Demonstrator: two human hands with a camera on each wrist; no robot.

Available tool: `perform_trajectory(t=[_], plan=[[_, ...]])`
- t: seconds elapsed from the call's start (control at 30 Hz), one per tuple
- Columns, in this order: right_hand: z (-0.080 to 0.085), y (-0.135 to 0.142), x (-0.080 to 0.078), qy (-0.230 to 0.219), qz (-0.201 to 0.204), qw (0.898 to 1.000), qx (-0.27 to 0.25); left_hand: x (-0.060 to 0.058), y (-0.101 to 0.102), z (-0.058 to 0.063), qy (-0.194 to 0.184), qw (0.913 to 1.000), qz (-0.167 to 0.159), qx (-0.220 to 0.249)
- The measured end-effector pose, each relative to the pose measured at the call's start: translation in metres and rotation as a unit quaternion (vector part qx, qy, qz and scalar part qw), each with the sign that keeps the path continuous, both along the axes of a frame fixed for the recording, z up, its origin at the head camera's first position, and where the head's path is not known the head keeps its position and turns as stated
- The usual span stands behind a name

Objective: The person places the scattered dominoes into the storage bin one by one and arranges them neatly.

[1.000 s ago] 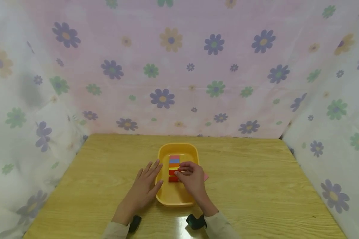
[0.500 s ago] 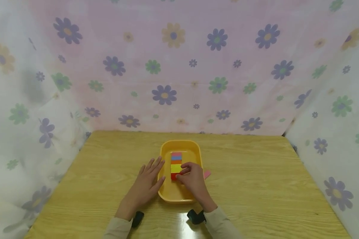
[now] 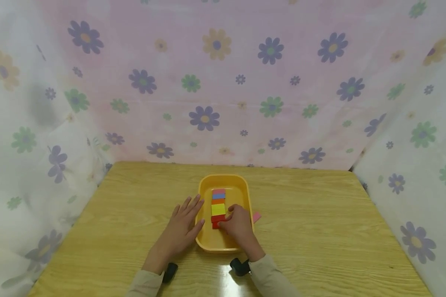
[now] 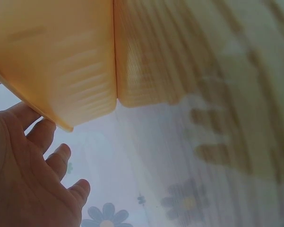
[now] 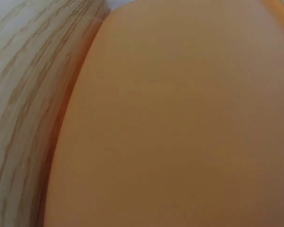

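Note:
A row of small flat-topped blocks lies in a yellow tray (image 3: 207,239). From the far end come a pink block (image 3: 218,191), a blue block (image 3: 219,196), an orange block (image 3: 218,201), a yellow block (image 3: 218,209), a red block (image 3: 218,218) and a nearer red block (image 3: 215,225). My right hand (image 3: 242,227) reaches over the tray's right side and pinches the nearer red block, partly hiding it. With fingers extended, my left hand (image 3: 180,231) rests at the tray's left rim. In the left wrist view, that hand (image 4: 33,175) touches the rim from outside.
A flat pink piece (image 3: 257,216) lies on the wooden table (image 3: 312,231), just outside the tray's right side. Flower-patterned sheets (image 3: 241,99) enclose the table at the back and sides. The tray's outer wall (image 5: 170,113) fills most of the right wrist view.
My right hand has shifted slightly nearer along the row. More of the yellow block shows now, and the nearer red block sits a little offset. The left hand stays at the rim.

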State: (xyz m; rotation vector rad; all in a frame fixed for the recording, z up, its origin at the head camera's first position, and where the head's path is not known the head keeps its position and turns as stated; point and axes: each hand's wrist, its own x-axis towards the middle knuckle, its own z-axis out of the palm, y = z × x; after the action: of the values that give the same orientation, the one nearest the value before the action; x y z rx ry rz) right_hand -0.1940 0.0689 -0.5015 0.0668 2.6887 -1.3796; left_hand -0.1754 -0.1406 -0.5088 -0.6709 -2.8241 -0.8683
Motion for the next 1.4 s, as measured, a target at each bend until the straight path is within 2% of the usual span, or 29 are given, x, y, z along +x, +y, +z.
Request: perform_trajectory(t=[0.13, 0.5, 0.9, 1.07, 1.2, 1.4], plan=[[-0.001, -0.001, -0.001, -0.007, -0.004, 1.000, 0.024, 0.001, 0.001, 0.000, -0.003, 1.0000, -0.001, 0.004], [-0.003, -0.002, -0.002, 0.015, 0.009, 0.998, 0.058, 0.001, 0.001, 0.001, 0.006, 1.0000, -0.001, 0.000], [0.002, -0.004, -0.003, -0.001, -0.002, 0.999, 0.032, 0.000, 0.000, 0.000, -0.002, 1.0000, -0.001, 0.005], [0.009, -0.001, 0.002, 0.001, 0.006, 1.000, -0.007, 0.000, 0.000, -0.001, -0.007, 1.0000, 0.002, 0.002], [0.020, 0.005, 0.005, 0.001, 0.010, 0.998, -0.069, 0.000, 0.000, -0.001, -0.014, 0.9999, 0.003, 0.008], [0.041, 0.024, 0.001, 0.031, 0.002, 0.982, -0.188, -0.001, -0.001, -0.001, -0.010, 0.9998, -0.004, 0.017]])
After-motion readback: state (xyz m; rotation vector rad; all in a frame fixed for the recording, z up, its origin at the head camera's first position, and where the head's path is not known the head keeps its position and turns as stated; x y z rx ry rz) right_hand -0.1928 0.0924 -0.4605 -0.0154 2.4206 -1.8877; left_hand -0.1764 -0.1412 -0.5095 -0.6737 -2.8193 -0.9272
